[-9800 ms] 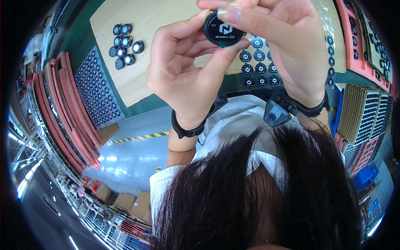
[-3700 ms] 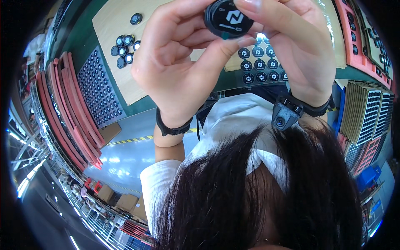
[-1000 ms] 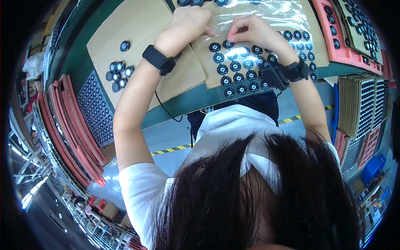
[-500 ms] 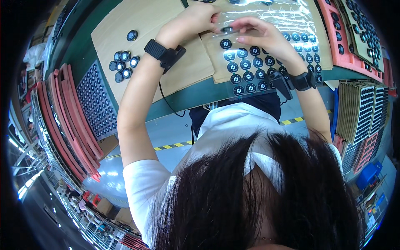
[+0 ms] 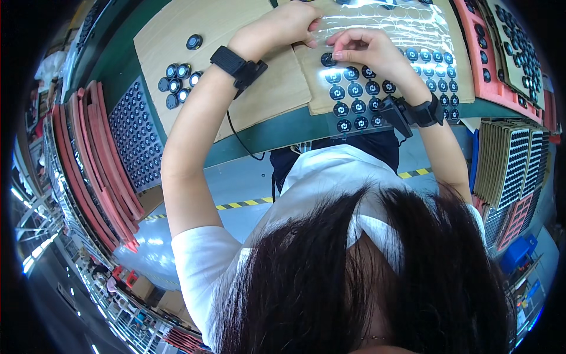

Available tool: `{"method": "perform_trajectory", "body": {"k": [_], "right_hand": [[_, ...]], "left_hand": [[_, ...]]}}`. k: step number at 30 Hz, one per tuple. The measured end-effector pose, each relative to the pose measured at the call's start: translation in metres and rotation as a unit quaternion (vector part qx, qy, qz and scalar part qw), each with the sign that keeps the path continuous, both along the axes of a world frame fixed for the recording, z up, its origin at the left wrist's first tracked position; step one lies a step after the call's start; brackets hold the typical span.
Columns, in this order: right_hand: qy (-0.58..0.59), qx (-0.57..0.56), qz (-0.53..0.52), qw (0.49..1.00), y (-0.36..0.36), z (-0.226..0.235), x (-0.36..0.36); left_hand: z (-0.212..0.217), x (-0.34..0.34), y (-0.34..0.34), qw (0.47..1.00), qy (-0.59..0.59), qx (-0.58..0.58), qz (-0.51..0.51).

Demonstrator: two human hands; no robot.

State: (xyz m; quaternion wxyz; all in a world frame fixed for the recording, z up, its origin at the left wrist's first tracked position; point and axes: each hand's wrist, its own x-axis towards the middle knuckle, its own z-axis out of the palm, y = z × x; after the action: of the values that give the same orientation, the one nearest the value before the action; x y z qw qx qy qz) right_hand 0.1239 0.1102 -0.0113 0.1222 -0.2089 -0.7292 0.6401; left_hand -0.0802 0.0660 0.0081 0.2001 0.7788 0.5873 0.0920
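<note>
Step in hand: seating round black disc point(image 5: 328, 59) on clear film sheet point(image 5: 407, 26), at left end of disc rows point(image 5: 359, 97), far side of bench point(image 5: 283, 127). Right hand point(image 5: 367, 50) pinches disc between fingertips. Left hand point(image 5: 283, 23) lies flat, pressing film's left edge, grasping nothing. Next move likely: press disc in line, fetch another from loose pile point(image 5: 175, 82) on cardboard at bench's left. Film's far edge cut off; contact under fingertips hidden.

clear blister sheet point(image 5: 383, 29) | bench top, under hands | round black caps w/ white marks
</note>
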Motion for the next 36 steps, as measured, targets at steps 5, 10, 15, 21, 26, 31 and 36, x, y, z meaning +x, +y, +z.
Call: {"method": "perform_trajectory", "body": {"k": [5,10,15,21,26,31,36], "right_hand": [[-0.003,0.120,0.000,0.993,-0.002,-0.003,-0.002],[0.007,0.122,0.023,0.992,-0.004,0.001,0.000],[-0.004,0.134,0.020,0.991,-0.006,0.000,-0.006],[0.030,0.177,0.002,0.984,-0.007,-0.004,-0.013],[0.023,0.170,0.005,0.985,-0.006,-0.001,-0.011],[0.072,0.056,0.064,0.994,-0.003,0.010,-0.005],[0.127,0.013,0.059,0.990,0.008,0.043,0.017]], "left_hand": [[-0.001,0.002,-0.001,1.000,0.018,0.016,-0.007],[0.000,0.001,0.000,1.000,0.008,-0.006,0.005],[0.001,-0.002,-0.001,1.000,-0.007,0.000,-0.006],[-0.006,-0.005,0.001,0.999,-0.023,0.025,-0.012],[-0.006,-0.004,0.001,0.998,-0.038,0.041,-0.021],[-0.001,0.001,-0.002,0.999,-0.045,0.013,-0.007],[0.014,-0.001,-0.024,0.999,-0.029,0.042,-0.011]]}}
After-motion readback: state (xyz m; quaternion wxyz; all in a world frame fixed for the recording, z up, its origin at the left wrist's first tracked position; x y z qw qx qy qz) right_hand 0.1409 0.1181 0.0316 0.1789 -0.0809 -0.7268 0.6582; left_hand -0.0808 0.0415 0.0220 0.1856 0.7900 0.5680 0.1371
